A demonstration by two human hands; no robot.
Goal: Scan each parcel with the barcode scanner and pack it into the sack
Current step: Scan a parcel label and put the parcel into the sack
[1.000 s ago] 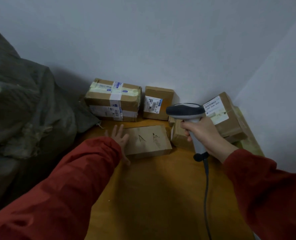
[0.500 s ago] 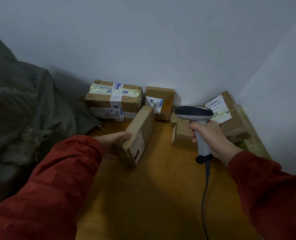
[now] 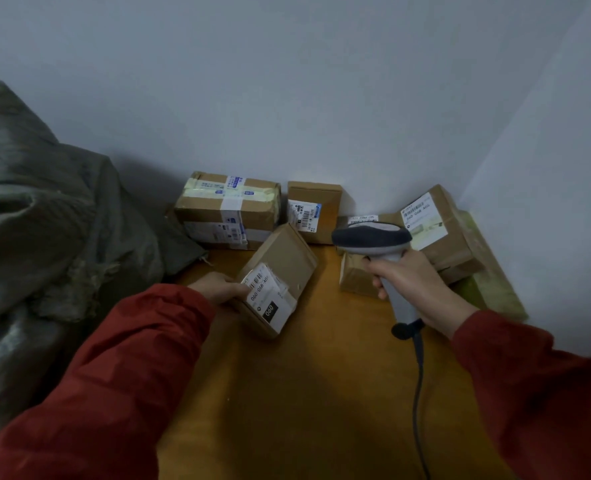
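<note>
Orange surface (image 3: pixel 321 393) fills a grey-walled corner. At far left slumps the grey sack (image 3: pixel 45 237). Left hand (image 3: pixel 218 289) grips a tilted parcel (image 3: pixel 287 258), label facing up, before a taped box (image 3: pixel 228 209). Right hand (image 3: pixel 415 289) curls round the barcode scanner (image 3: pixel 370 237) handle, just right of that parcel.

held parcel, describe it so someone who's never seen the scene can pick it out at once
Start at the orange-brown surface in the wall corner, right of the grey sack. Nearest the camera, a flat brown parcel is gripped by the left hand. Unlike the boxes resting along the wall, it is tilted, showing a white label with a black patch.
</note>
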